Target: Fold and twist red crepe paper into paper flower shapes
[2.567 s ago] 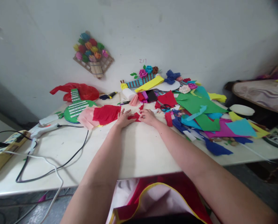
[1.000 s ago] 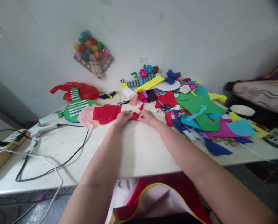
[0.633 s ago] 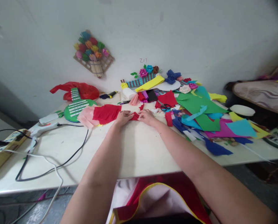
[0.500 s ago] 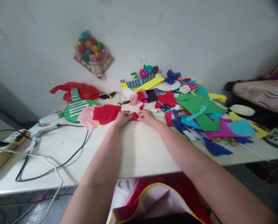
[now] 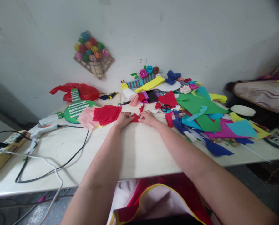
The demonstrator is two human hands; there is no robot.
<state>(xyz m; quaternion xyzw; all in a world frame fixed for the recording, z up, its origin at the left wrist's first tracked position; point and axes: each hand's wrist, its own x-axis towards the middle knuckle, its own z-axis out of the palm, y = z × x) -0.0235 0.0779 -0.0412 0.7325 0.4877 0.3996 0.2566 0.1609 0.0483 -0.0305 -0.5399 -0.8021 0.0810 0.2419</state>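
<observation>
On the white table, a small folded red paper is lying between the left hand and the right hand, both nearly closed and pinching its ends. Being probably light, soft and tearable, it is needing gentle holding near the edges.

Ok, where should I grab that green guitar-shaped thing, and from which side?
I'd take the green guitar-shaped piece by the left edge of its rounded body, coming from the left: that edge looks exposed, while pink paper overlaps the lower right and a red bag bunches behind the neck. Your left hand, the nearer, is on red paper.
</observation>
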